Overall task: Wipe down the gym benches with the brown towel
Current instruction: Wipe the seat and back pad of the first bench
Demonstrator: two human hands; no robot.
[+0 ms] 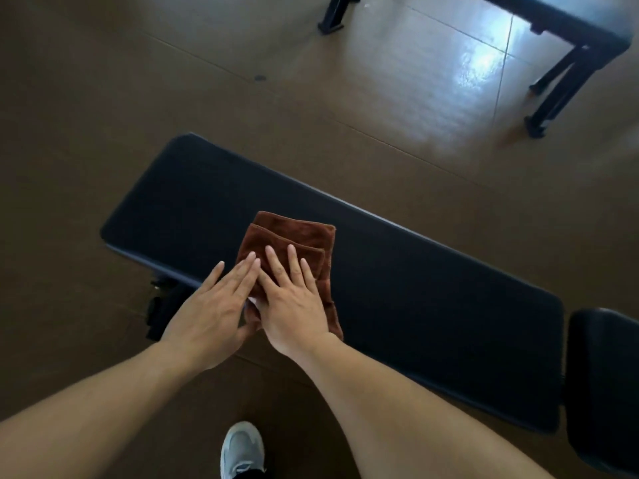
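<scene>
The floor (103,98) is laid with large brown tiles, glossy, with thin pale joints running diagonally. A bright bluish-white patch of light (480,60) reflects off the tiles at the upper right, while the left side lies in dim shade. A small dark spot (260,78) marks 1 tile near the top centre. At the top right stands a piece of black furniture on angled metal legs (556,84); another black leg (333,13) shows at the top edge.
</scene>
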